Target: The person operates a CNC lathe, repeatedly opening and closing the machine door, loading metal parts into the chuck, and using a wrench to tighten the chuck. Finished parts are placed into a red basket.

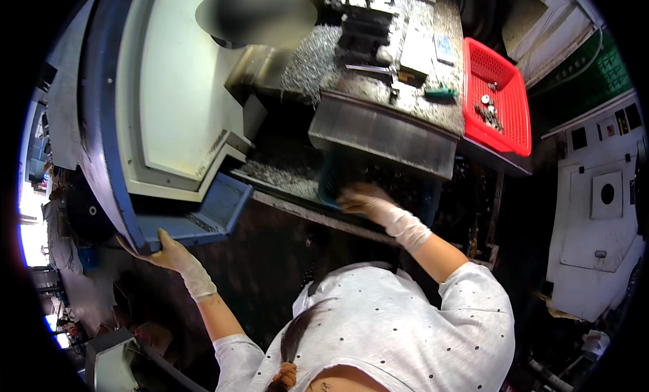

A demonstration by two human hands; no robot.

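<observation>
My left hand (172,255), in a pale thin glove, grips the lower corner of a blue-and-white machine door (182,87). Its thumb lies on the near side and the fingers go round the edge. Ahead of me, my gloved right hand (370,204) reaches down at a dark teal basket (329,182) beneath the metal worktable. Motion and shadow smear its fingers, so whether they hold anything does not show. Small dark pieces lie in the basket, too dim to name.
Above the basket juts the steel worktable (385,131), with metal shavings (312,64), a green-handled tool (441,93) and clamping blocks on it. A red perforated basket (520,121) with small metal parts stands at its right. A white cabinet (595,216) is farther right.
</observation>
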